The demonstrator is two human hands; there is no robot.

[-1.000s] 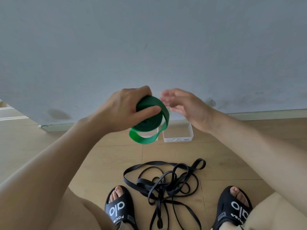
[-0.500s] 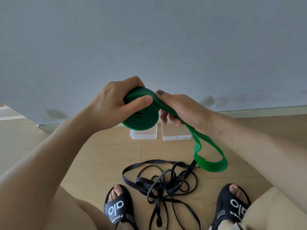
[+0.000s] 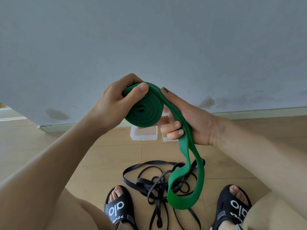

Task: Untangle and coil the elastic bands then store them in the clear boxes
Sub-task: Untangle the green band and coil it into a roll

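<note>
Head view: we are mid-coil on the green band. Our left hand grips the flat spiral, its face tilted toward us; our right hand grasps the loose tail, which hangs lengthwise down to the floor. Next we likely wind that tail on, then box it in the clear boxes. The black bands lie tangled between our feet.

Green band half coiled, loose loop hanging; black bands tangled on floor; two clear boxes beyond, lidless.

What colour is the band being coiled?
Green band, clearest in the head view.
</note>
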